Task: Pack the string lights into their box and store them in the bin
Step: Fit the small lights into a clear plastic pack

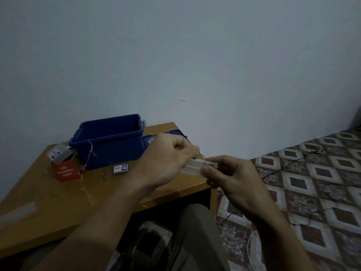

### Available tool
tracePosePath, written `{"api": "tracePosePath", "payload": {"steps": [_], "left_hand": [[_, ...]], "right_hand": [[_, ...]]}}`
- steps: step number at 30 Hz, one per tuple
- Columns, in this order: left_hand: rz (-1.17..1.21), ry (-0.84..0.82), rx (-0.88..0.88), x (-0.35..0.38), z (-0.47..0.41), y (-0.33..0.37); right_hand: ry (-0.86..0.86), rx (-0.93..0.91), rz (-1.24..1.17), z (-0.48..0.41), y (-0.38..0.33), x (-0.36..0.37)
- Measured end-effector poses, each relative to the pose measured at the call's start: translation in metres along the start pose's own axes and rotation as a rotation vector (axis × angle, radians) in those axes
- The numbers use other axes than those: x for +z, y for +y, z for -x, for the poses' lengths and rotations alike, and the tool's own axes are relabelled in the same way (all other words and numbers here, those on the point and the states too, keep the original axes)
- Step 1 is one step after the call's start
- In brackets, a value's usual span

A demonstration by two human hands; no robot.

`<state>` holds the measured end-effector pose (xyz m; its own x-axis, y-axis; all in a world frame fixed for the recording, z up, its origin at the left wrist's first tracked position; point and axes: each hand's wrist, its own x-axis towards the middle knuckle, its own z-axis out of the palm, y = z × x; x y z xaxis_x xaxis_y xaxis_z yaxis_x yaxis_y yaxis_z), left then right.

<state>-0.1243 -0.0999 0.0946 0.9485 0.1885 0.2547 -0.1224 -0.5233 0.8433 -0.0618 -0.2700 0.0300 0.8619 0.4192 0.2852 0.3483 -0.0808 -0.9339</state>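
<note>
Over the table [58,202] corner, left hand [164,165] and right hand [236,180] pinch a white strip [194,166] (bin [109,147] behind).

The brown table [58,202] stands against a plain, pale blue wall [195,55]. 1 clear plastic strip [17,212] lies at the table's left edge. 1 small card [121,169] with a picture lies near the middle of the table. Right of the table, the floor [322,192] has brown and white diamond tiles. 1 white cord [250,249] curls there.
</note>
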Motion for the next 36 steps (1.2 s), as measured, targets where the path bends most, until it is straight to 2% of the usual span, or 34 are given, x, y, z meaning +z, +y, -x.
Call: {"api": "tracePosePath", "payload": {"steps": [4,10,15,23,30,36], "left_hand": [[0.214,-0.057,-0.101,0.001,0.010,-0.002],[0.181,-0.112,-0.183,0.009,0.021,-0.017],[0.314,0.032,-0.223,0.019,0.029,-0.023],[0.571,-0.018,-0.388,0.026,0.034,-0.020],[0.543,0.034,-0.359,0.026,0.033,-0.027],[0.589,-0.113,-0.405,0.016,0.032,-0.031]], "right_hand": [[0.036,-0.002,-0.081,-0.001,0.001,0.001],[0.079,-0.032,-0.135,-0.002,0.002,0.006],[0.087,-0.031,-0.181,-0.001,0.002,0.011],[0.158,0.000,-0.330,-0.001,0.000,0.024],[0.021,0.066,-0.417,0.001,-0.001,0.021],[-0.045,0.058,-0.394,0.000,-0.001,0.016]]}}
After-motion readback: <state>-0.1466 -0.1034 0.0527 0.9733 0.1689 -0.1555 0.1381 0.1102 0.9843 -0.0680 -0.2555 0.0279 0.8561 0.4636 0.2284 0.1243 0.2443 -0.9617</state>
